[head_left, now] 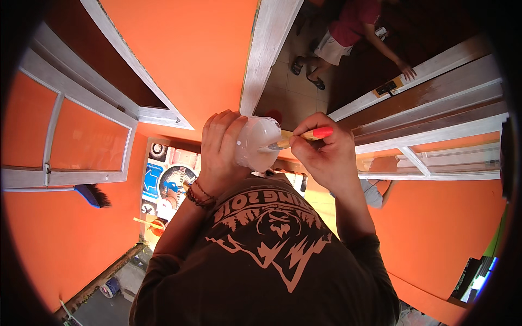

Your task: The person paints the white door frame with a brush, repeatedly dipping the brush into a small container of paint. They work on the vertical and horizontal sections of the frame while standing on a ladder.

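A clear plastic cup [244, 142] with white paint in it is held in front of my chest. My left hand [222, 149] wraps around its side, fingers curled over the wall. In my right hand [329, 155] is a paintbrush [322, 132] with a wooden handle and a red end, pinched between thumb and fingers. The brush's head dips into the cup's mouth and touches the white paint; its bristle tips are partly hidden.
A white-painted door frame [266, 49] stands ahead between orange walls. Through the doorway, a person in a red shirt [353, 24] reaches toward a door panel [424, 76]. Another person's grey sleeve [372, 194] shows at right. An open window [92, 136] and a dark-bristled broom head [92, 195] are at left.
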A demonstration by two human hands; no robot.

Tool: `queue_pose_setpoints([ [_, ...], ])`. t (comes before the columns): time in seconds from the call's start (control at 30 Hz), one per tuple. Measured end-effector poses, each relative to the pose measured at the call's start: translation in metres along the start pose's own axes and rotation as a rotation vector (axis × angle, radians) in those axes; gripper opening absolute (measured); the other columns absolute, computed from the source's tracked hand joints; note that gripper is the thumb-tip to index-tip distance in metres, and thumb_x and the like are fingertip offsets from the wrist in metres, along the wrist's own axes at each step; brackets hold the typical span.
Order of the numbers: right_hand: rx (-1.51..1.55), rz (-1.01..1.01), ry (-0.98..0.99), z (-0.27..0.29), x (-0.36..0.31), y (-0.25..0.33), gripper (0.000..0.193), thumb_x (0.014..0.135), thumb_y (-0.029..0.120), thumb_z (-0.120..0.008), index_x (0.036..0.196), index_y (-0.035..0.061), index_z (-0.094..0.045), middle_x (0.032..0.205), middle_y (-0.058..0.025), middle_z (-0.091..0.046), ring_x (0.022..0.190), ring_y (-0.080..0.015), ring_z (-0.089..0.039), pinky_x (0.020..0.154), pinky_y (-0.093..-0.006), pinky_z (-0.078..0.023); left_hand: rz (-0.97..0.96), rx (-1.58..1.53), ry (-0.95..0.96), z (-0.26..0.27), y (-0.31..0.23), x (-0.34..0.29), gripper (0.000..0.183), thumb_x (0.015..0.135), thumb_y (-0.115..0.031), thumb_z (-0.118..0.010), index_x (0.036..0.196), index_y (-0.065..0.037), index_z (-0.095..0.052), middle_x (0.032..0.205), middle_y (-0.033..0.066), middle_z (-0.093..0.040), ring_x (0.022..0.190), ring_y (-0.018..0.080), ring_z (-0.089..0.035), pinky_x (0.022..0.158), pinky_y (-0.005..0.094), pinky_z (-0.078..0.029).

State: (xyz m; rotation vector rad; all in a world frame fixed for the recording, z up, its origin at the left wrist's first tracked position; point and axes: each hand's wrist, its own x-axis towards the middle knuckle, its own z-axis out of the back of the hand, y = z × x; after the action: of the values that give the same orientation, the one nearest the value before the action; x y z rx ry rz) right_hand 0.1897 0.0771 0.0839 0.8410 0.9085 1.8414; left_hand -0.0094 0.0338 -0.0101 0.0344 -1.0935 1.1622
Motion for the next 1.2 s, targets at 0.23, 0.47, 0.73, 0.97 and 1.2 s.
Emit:
queue_pose_setpoints([
  [0.23, 0.559, -0.182, -0.098, 0.011, -0.009, -0.016, 0.011, 0.091, 0.003, -0.068, 0.099, -0.0022, -0.062, 0.091, -0.0098, -0.071, 0.068, -0.0105, -0.066, 0.059, -0.0228, -0.056, 0.025, -0.028, 0.075, -0.01, 0.009, -0.004, 0.079, 0.061, -0.015, -0.092, 0.127, -0.001, -0.052, 0.122, 0.0195, -0.058, 0.113, 0.0384, -0.056, 0.099, 0.0485, -0.045],
  [0.47, 1.147, -0.453, -0.183, 0.007, -0.038, -0.046, 0.014, 0.088, -0.001, -0.06, 0.101, -0.0018, -0.055, 0.103, -0.0262, -0.069, 0.083, -0.0309, -0.074, 0.062, -0.0317, -0.061, 0.165, -0.199, 0.235, -0.014, -0.005, -0.009, 0.084, 0.064, -0.022, -0.095, 0.131, 0.0, -0.049, 0.122, 0.0175, -0.056, 0.113, 0.0325, -0.059, 0.094, 0.0409, -0.05],
  [0.73, 1.531, -0.358, -0.246, 0.024, -0.066, -0.077, 0.017, 0.088, 0.012, -0.061, 0.104, 0.0062, -0.062, 0.108, -0.0218, -0.069, 0.086, -0.0263, -0.071, 0.066, -0.0293, -0.053, 0.147, -0.33, 0.325, -0.04, -0.007, -0.009, 0.08, 0.062, -0.014, -0.093, 0.13, -0.002, -0.051, 0.122, 0.0149, -0.057, 0.111, 0.0304, -0.061, 0.093, 0.0385, -0.052],
  [0.97, 1.612, -0.217, -0.303, 0.056, -0.067, -0.083, 0.022, 0.097, 0.023, -0.061, 0.105, 0.003, -0.064, 0.102, -0.0187, -0.069, 0.091, -0.0264, -0.071, 0.065, -0.0308, -0.059, 0.285, -0.591, 0.366, -0.065, -0.023, 0.009, 0.087, 0.06, -0.009, -0.093, 0.133, -0.001, -0.046, 0.123, 0.0122, -0.06, 0.113, 0.0239, -0.061, 0.097, 0.0386, -0.051],
  [1.2, 1.453, -0.096, -0.396, 0.104, -0.055, -0.085, 0.042, 0.108, 0.042, -0.044, 0.107, 0.0038, -0.061, 0.104, -0.0193, -0.07, 0.084, -0.0238, -0.073, 0.067, -0.0281, -0.061, 0.224, -0.663, 0.357, -0.096, -0.045, 0.035, 0.09, 0.06, -0.014, -0.096, 0.132, -0.002, -0.046, 0.12, 0.0123, -0.064, 0.11, 0.0241, -0.064, 0.094, 0.038, -0.053],
])
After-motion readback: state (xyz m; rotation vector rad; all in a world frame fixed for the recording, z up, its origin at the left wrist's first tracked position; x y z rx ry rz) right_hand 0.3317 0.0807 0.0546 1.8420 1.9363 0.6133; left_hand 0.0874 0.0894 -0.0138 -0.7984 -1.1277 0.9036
